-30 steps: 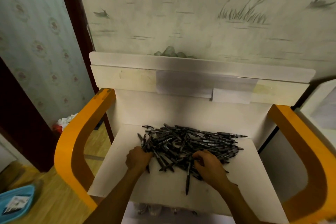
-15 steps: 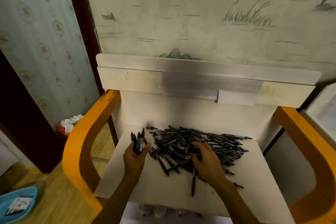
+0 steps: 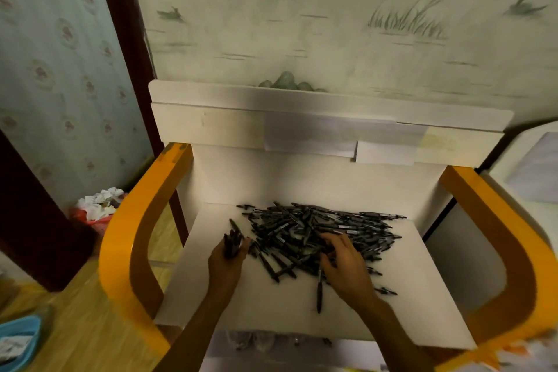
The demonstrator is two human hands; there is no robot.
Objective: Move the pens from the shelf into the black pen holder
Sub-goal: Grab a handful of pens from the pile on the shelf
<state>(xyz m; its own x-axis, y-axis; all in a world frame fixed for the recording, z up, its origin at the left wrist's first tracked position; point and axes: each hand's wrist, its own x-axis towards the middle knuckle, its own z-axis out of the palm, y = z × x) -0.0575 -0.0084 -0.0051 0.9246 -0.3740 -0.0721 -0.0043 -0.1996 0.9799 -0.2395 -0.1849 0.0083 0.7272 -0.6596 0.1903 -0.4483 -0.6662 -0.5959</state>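
White shelf (image 3: 247, 305) between orange side rails (image 3: 126, 238); bare board left of and in front of pile. Pens (image 3: 320, 229) heaped mid-shelf toward back wall. Right hand (image 3: 347, 266) palm down on pile's near edge, fingers spread loose, grasping nothing visible. Left hand (image 3: 228, 260) clenched round pen bundle (image 3: 233, 240), tips up, left of pile. Black pen holder out of frame.

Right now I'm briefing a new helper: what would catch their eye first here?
A heap of black pens sprawls across the white shelf, between two orange arms. The left hand grips a small bunch of pens upright beside the heap, while the right hand rests on its near edge.
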